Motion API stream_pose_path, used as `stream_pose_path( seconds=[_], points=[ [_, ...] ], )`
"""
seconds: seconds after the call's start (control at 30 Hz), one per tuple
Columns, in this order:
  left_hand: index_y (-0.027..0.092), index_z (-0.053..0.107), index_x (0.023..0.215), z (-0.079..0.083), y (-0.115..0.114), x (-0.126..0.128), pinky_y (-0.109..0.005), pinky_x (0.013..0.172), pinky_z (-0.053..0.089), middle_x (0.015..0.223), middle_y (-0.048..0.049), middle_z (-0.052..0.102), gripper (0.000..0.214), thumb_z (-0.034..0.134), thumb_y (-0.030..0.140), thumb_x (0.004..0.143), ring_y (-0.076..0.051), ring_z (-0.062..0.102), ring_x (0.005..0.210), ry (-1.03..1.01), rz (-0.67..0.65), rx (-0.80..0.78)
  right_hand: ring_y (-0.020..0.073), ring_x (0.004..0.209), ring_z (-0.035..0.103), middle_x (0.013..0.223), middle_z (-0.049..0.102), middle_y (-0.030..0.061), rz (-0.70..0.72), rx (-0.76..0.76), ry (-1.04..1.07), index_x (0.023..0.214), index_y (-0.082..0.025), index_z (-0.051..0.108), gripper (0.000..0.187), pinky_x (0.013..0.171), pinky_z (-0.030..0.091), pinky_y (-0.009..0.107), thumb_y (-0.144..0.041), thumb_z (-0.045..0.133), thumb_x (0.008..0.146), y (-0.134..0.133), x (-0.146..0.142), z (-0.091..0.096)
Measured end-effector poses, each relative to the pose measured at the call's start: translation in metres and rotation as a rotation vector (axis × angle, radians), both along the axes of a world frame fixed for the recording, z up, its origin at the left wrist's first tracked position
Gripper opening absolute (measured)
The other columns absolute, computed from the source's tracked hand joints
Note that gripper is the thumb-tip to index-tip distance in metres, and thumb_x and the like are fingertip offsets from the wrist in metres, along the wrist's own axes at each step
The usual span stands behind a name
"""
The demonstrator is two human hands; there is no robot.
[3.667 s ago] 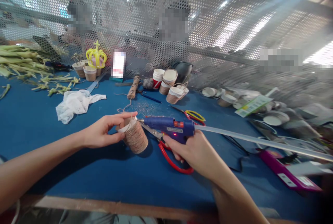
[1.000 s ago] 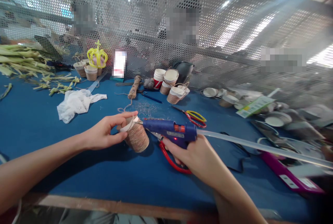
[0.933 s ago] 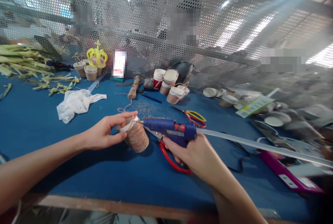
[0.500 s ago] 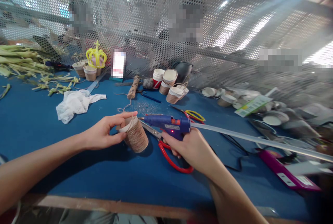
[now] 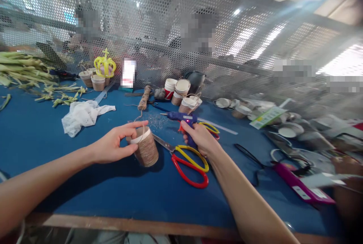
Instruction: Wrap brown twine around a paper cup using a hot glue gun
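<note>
Blue glue gun point(image 5: 177, 116) fills the right hand point(image 5: 200, 137)'s curled grip; the left hand point(image 5: 115, 143) pinches a twine-wrapped cup point(image 5: 146, 151).

From my end I count two bare hands — left hand point(image 5: 112, 147) and right hand point(image 5: 200, 137) — one glue gun point(image 5: 178, 116), one handheld cup point(image 5: 147, 150) and two scissors, near scissors point(image 5: 189, 173) and far scissors point(image 5: 210, 127). Also one yellow crown point(image 5: 105, 63), one phone point(image 5: 128, 73), one twine bundle point(image 5: 144, 98), one yarn ball point(image 5: 159, 93), one white cloth point(image 5: 81, 116), one purple box point(image 5: 289, 181). I get at least three crown-side cups point(image 5: 98, 85) and four middle cups point(image 5: 177, 99) — right-hand pile point(image 5: 290, 130) too blurred to count.
</note>
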State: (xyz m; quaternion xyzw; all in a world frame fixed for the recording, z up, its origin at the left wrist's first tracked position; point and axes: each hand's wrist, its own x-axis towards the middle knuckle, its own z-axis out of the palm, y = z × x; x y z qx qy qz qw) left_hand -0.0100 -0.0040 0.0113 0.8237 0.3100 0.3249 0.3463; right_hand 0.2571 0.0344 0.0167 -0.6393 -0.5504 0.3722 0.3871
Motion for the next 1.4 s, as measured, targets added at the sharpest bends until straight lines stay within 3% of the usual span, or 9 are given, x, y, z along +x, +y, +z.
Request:
stream_pose_path(
  seconds=[0.33, 0.47, 0.57, 0.67, 0.73, 0.83, 0.93, 1.07, 1.4],
  points=[
    [0.017, 0.042, 0.064, 0.004, -0.002, -0.002, -0.04, 0.093, 0.04, 0.138, -0.017, 0.042, 0.014, 0.049, 0.016, 0.076, -0.029, 0.04, 0.126, 0.019, -0.01, 0.024, 0.014, 0.046, 0.055, 0.047, 0.053, 0.0029, -0.028, -0.021, -0.303, 0.048, -0.018, 0.046, 0.039, 0.049, 0.046, 0.027, -0.039, 0.057, 0.079, 0.023, -0.004, -0.016],
    [0.018, 0.04, 0.063, 0.005, -0.004, -0.001, -0.039, 0.091, 0.042, 0.136, -0.016, 0.045, 0.016, 0.049, 0.015, 0.075, -0.029, 0.037, 0.129, 0.026, -0.013, 0.034, 0.0273, 0.078, 0.061, 0.056, 0.057, 0.0098, -0.075, 0.081, -0.501, 0.041, -0.02, 0.041, 0.042, 0.068, 0.045, 0.035, -0.035, 0.063, 0.073, 0.019, -0.005, -0.006],
    [0.018, 0.04, 0.063, 0.004, -0.004, -0.001, -0.038, 0.093, 0.041, 0.134, -0.0169, 0.047, 0.016, 0.049, 0.014, 0.076, -0.029, 0.035, 0.13, 0.031, -0.018, 0.041, 0.0282, 0.096, 0.055, 0.078, 0.062, 0.0119, -0.011, 0.197, -0.553, 0.056, -0.017, 0.055, 0.025, 0.081, 0.04, 0.038, -0.032, 0.06, 0.077, 0.003, -0.02, 0.011],
    [0.017, 0.043, 0.064, 0.001, -0.004, 0.0, -0.038, 0.098, 0.038, 0.129, -0.0173, 0.05, 0.015, 0.048, 0.014, 0.078, -0.027, 0.032, 0.132, 0.021, -0.04, 0.057, 0.0187, 0.089, 0.059, 0.089, 0.065, 0.0059, 0.231, 0.266, -0.483, 0.073, -0.018, 0.065, 0.022, 0.08, 0.042, 0.029, -0.033, 0.052, 0.082, -0.017, -0.045, 0.027],
    [0.016, 0.045, 0.065, 0.0, -0.004, 0.001, -0.037, 0.099, 0.038, 0.126, -0.0168, 0.052, 0.013, 0.049, 0.015, 0.078, -0.027, 0.032, 0.132, 0.024, -0.041, 0.08, 0.0184, 0.095, 0.058, 0.098, 0.064, 0.0069, 0.479, 0.306, -0.253, 0.08, -0.017, 0.066, 0.025, 0.081, 0.043, 0.028, -0.034, 0.049, 0.085, -0.026, -0.062, 0.033],
    [0.015, 0.048, 0.066, 0.0, -0.005, 0.001, -0.035, 0.097, 0.039, 0.114, -0.0147, 0.058, 0.011, 0.051, 0.014, 0.077, -0.026, 0.045, 0.122, 0.032, -0.041, 0.124, 0.0192, 0.1, 0.057, 0.098, 0.065, 0.0074, 0.624, 0.224, -0.102, 0.077, -0.016, 0.066, 0.027, 0.084, 0.041, 0.029, -0.034, 0.048, 0.085, -0.03, -0.082, 0.035],
    [0.015, 0.048, 0.065, 0.0, -0.005, 0.001, -0.032, 0.092, 0.043, 0.101, -0.0114, 0.061, 0.012, 0.05, 0.013, 0.077, -0.022, 0.055, 0.106, 0.022, -0.052, 0.136, 0.0201, 0.111, 0.051, 0.107, 0.062, 0.0093, 0.6, 0.135, 0.016, 0.072, -0.016, 0.064, 0.017, 0.089, 0.038, 0.031, -0.029, 0.056, 0.08, -0.029, -0.091, 0.034],
    [0.016, 0.048, 0.065, -0.001, -0.003, 0.0, -0.034, 0.094, 0.041, 0.103, -0.0125, 0.062, 0.015, 0.05, 0.017, 0.079, -0.025, 0.046, 0.119, 0.001, -0.041, 0.089, 0.0198, 0.114, 0.048, 0.115, 0.058, 0.0102, 0.509, 0.173, 0.139, 0.068, -0.016, 0.06, 0.012, 0.092, 0.036, 0.032, -0.025, 0.059, 0.077, -0.032, -0.084, 0.034],
    [0.015, 0.047, 0.07, -0.001, -0.003, 0.001, -0.036, 0.092, 0.04, 0.132, -0.0191, 0.046, 0.011, 0.048, 0.019, 0.08, -0.027, 0.043, 0.124, -0.086, -0.032, -0.073, 0.0173, 0.096, 0.056, 0.106, 0.06, 0.0055, 0.353, 0.237, 0.225, 0.065, -0.018, 0.057, 0.017, 0.083, 0.042, 0.031, -0.031, 0.062, 0.074, -0.047, -0.058, 0.02]
  ],
)
